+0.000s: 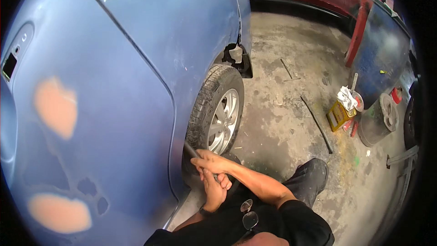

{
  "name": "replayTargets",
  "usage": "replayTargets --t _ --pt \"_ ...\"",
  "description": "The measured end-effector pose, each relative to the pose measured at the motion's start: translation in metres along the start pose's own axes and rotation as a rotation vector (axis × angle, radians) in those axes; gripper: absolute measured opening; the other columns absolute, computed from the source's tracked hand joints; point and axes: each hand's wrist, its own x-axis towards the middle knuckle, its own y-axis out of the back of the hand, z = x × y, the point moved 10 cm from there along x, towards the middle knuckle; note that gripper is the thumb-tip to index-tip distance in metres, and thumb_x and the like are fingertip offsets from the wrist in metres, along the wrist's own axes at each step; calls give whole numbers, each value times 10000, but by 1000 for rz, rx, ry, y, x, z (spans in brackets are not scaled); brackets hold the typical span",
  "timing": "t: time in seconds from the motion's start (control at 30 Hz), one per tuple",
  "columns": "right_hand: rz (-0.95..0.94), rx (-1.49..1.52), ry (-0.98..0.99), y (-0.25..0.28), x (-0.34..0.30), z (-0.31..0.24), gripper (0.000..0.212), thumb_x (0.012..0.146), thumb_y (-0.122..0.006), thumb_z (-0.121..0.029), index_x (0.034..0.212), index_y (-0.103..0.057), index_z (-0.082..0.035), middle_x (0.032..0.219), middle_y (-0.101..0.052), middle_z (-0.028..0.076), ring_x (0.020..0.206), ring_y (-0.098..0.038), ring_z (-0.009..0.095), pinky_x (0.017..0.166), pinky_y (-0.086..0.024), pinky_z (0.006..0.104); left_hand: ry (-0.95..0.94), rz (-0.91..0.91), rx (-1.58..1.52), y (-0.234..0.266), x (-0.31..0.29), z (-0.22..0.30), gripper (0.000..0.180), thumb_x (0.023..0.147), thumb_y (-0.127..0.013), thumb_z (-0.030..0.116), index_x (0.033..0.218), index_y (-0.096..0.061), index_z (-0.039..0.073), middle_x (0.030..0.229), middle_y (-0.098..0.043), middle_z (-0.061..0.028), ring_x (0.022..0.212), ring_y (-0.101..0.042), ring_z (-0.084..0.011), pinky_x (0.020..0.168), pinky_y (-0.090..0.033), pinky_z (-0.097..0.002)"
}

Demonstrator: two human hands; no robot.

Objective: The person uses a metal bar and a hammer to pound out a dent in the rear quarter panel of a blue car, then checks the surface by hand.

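Both hands meet at the rear of the wheel arch on a blue car (132, 123). My right hand (210, 161) is wrapped round a dark round bar (191, 150), whose upper end reaches in behind the tyre (200, 114). Just below it, my left hand (215, 188) is closed with curled fingers on the lower part of the bar, mostly hidden by the hands. A dark band circles the left wrist. The wheel has a silver rim (223, 120). Two orange-pink patches, an upper one (57, 107) and a lower one (59, 212), mark the panel on the left.
On the concrete floor lie a long dark rod (317, 125) and a thin T-shaped bar (287, 69). To the right stand a yellow can (339, 116) topped with white cloth (347, 98) and a grey bucket (375, 123). A blue panel (380, 54) stands behind them.
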Motion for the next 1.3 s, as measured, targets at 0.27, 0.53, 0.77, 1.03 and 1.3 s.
replayTargets --t 0.27,0.53,0.77,1.03,1.3 --pt "414 -98 -7 96 -60 -77 262 959 -503 -275 998 -526 -17 714 -585 79 542 -593 170 486 -497 300 46 -391 179 -105 31 -21 437 993 -276 532 858 -427 145 560 -303 42 444 -326 -91 422 -290 -255" --pt "380 -38 70 81 -92 -23 278 963 -482 -298 902 -404 -38 618 -486 42 521 -581 192 502 -514 302 -15 -413 352 -77 -2 -58 294 1028 -283 364 970 -357 86 644 -420 -17 464 -426 -103 411 -363 -249" --pt "415 -128 65 74 -74 -16 265 971 -462 -279 844 -407 -53 597 -481 39 514 -583 195 492 -507 300 61 -395 231 -60 -1 -41 210 1027 -315 302 965 -330 101 662 -416 0 481 -407 -88 426 -356 -233" --pt "421 17 85 54 -60 -22 248 961 -496 -262 831 -421 -64 618 -516 42 523 -594 193 524 -523 298 119 -414 179 -46 2 -28 311 1027 -317 332 837 -379 94 610 -399 -1 449 -390 -89 411 -340 -239" --pt "389 161 2 35 -44 -35 287 967 -508 -324 864 -422 -70 633 -443 10 483 -472 145 481 -483 302 105 -458 -7 -51 -6 -12 289 1025 -327 372 896 -406 126 668 -420 -15 474 -406 -120 426 -360 -268"
